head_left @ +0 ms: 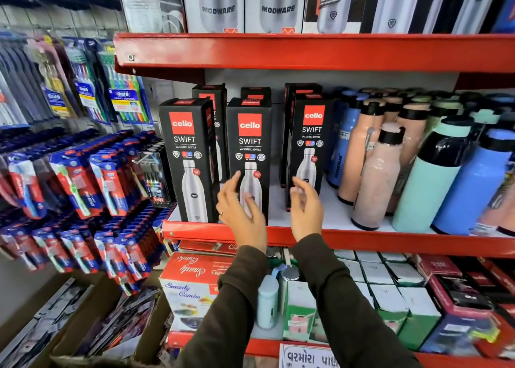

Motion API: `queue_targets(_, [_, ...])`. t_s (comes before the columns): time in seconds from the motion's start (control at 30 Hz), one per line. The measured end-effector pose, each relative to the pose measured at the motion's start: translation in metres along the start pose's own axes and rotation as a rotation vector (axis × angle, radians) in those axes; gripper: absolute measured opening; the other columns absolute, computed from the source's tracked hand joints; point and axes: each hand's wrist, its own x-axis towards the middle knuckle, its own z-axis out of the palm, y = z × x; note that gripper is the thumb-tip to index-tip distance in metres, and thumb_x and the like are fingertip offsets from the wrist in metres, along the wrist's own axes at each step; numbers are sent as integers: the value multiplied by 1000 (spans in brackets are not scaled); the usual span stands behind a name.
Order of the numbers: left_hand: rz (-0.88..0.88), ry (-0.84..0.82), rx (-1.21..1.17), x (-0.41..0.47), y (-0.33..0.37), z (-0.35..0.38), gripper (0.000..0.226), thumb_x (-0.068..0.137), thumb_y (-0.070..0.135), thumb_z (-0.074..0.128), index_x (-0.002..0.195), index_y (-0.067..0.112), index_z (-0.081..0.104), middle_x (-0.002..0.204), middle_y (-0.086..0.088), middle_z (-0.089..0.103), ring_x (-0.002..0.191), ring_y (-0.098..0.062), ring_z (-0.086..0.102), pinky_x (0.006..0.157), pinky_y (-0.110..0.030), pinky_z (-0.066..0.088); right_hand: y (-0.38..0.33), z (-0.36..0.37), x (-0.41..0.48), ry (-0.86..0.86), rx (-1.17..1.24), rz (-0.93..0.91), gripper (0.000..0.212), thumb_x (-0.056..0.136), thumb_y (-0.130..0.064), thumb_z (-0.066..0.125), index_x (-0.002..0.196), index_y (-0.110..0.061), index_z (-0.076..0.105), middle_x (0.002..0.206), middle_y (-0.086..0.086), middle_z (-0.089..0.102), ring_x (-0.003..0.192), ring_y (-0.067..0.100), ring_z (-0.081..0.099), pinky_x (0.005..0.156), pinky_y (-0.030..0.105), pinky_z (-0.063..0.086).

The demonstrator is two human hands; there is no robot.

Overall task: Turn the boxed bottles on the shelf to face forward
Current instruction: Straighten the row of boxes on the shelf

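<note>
Landmark: the red shelf lip [362,239] of the middle shelf; every place below is given from it.
Boxed bottles: three black boxes stand upright in the front row just behind the lip, the left box [189,161], the middle box [252,156] and the right box [309,147]; more black boxes stand behind them.
Facing: the front three show their printed fronts roughly forward; the right box sits further back from the lip and looks slightly angled, so it seems the one left to square up.
Left hand [241,208]: raised above the lip, fingers spread and blurred, in front of the middle box's lower half; it clamps nothing, and contact with the box cannot be told.
Right hand [305,208]: above the lip, fingers loosely curled and parted, near the right box's lower corner, gripping nothing.
Handling, as a judgement: tall, narrow cartons with a steel bottle inside are likely top-heavy with some weight; the card is stiff but dents at corners, and its finish may be slick.
Where to hold: the two side faces about mid-height, twisting on the base.
Neighbours: loose bottles [376,172] stand to the right along the lip.
</note>
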Motion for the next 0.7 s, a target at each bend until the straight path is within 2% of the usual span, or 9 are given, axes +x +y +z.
queue_targets(0.07, [121,-82,-22,-6,13,12,41,96,7,45,133,26,48,131,2,51,124,-8,44,107,-28,30,8,-14,15,117,-24,-41,30,97,-11,45,124,-15,58,127,5,59,117,13,55,101,20,42])
queue_targets(0.13, [182,-228,-99,-10,22,30,41,98,5,41,135,21,48,134,0,52,129,-17,45,110,-25,31,18,-26,31,180,-39,-34,32,97,-10,43,127,-15,55,130,7,56,122,19,52,105,31,40])
queue_targets(0.23, [165,-345,-164,-12,28,61,43,100,6,36,143,13,42,144,-1,48,136,-12,43,114,-22,32,28,-37,54,141,-62,36,39,97,-11,42,136,-13,47,141,9,47,132,22,45,113,38,35])
queue_targets(0.27, [119,-372,-166,-12,29,70,45,101,7,35,145,12,38,149,-1,43,139,-8,38,115,-17,29,31,-39,61,108,-77,69,41,97,-11,41,138,-12,44,144,10,45,135,23,42,115,40,33])
queue_targets(0.33, [-24,-439,-172,-9,27,88,48,102,9,33,150,10,28,156,-2,33,143,-5,28,113,-6,19,35,-40,74,41,-112,148,45,97,-10,40,142,-9,38,149,13,40,139,26,36,118,39,28])
queue_targets(0.4, [-168,-479,-151,-3,19,103,49,103,11,32,151,7,24,159,-7,28,147,-13,24,116,-12,17,39,-41,81,-32,-139,217,47,98,-12,39,145,-10,34,152,13,36,141,28,33,117,35,26])
queue_targets(0.5, [-333,-496,-34,3,9,117,47,103,18,33,148,5,31,154,-15,38,144,-28,35,117,-29,26,44,-42,84,-112,-156,261,45,100,-16,39,144,-8,34,151,14,38,139,30,37,109,29,28])
queue_targets(0.7, [-428,-487,-5,7,3,118,39,104,21,34,137,9,49,133,-18,61,124,-33,56,96,-21,38,51,-43,82,-90,-181,237,38,99,-15,43,135,-3,47,140,18,51,129,30,49,99,25,34])
